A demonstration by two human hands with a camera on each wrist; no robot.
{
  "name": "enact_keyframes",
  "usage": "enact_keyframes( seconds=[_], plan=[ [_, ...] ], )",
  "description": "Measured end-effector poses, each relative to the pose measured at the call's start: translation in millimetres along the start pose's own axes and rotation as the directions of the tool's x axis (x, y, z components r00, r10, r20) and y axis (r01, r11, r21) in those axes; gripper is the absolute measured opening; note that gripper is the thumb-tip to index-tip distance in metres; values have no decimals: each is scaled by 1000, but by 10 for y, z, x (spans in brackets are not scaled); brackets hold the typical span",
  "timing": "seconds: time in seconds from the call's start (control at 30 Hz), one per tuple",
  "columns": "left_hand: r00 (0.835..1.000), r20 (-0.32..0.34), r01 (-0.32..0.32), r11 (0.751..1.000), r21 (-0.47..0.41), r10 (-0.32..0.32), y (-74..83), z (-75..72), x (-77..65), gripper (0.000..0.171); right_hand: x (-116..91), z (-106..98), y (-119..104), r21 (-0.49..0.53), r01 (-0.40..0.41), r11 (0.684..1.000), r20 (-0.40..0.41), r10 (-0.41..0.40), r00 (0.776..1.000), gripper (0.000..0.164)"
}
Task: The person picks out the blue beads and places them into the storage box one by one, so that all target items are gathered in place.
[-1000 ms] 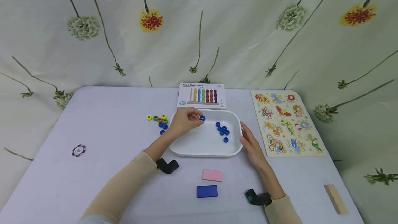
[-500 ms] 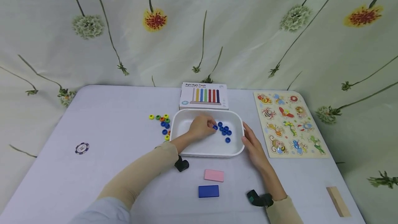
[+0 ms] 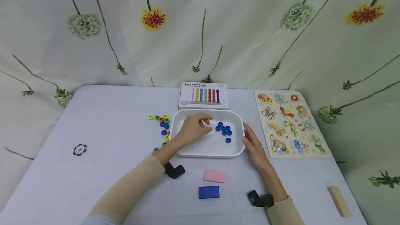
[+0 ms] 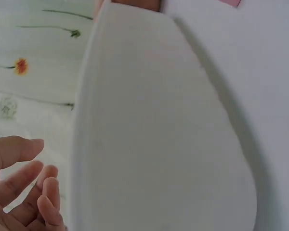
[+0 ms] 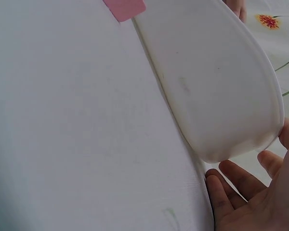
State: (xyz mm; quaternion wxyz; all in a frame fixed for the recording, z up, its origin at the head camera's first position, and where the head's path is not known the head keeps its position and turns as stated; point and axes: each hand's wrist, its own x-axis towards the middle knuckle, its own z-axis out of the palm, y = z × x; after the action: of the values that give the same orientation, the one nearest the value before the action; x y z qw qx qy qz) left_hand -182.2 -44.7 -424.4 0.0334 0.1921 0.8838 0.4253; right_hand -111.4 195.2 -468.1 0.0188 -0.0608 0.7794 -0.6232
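Note:
My left hand (image 3: 194, 127) hovers over the left half of a white tray (image 3: 200, 152), holding nothing. In the left wrist view its thumb and loosely bent fingers are apart beside the tray's wall (image 4: 168, 125). To the right of that hand, several blue beads (image 3: 224, 132) with holes lie together in the tray. My right hand (image 3: 255, 148) touches the tray's right end. The right wrist view shows its thumb at the rim and its fairly straight fingers (image 5: 243, 179) along the outer wall. More beads (image 3: 164, 125), yellow, green, orange and blue, lie left of the tray, some partly hidden.
Behind the tray stands a box (image 3: 203, 96) picturing coloured bead columns. A picture puzzle board (image 3: 290, 124) lies at right, with a wooden block (image 3: 339, 201) nearer the edge. Pink (image 3: 214, 176) and blue (image 3: 209, 192) blocks lie in front; a round chip (image 3: 80, 149) lies left.
My left hand lowered a blue bead into the tray beside the other blue ones and let it go. It has since drawn back to the left. My right hand stays at the tray's end.

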Motion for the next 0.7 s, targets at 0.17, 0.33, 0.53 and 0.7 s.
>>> enact_keyframes(
  seconds=[0.17, 0.33, 0.53, 0.7],
  plan=[
    [979, -201, -40, 998, -48, 30, -147, -495, -226, 29, -14, 3, -75, -20, -24, 1000, -14, 24, 1000, 49],
    [932, -362, 0, 999, -33, -11, -509, -812, -396, 28, 2, -12, 5, 7, -19, 1000, -8, 19, 1000, 49],
    [906, -421, 29, 999, -17, -33, -1033, -864, -516, 29, 44, -24, 181, 15, 5, 1000, -11, -5, 1000, 47],
    [923, -381, 46, 999, -22, -51, -1319, -819, -563, 28, 50, -11, 208, 9, 25, 1000, -15, -25, 1000, 47]
  ],
)
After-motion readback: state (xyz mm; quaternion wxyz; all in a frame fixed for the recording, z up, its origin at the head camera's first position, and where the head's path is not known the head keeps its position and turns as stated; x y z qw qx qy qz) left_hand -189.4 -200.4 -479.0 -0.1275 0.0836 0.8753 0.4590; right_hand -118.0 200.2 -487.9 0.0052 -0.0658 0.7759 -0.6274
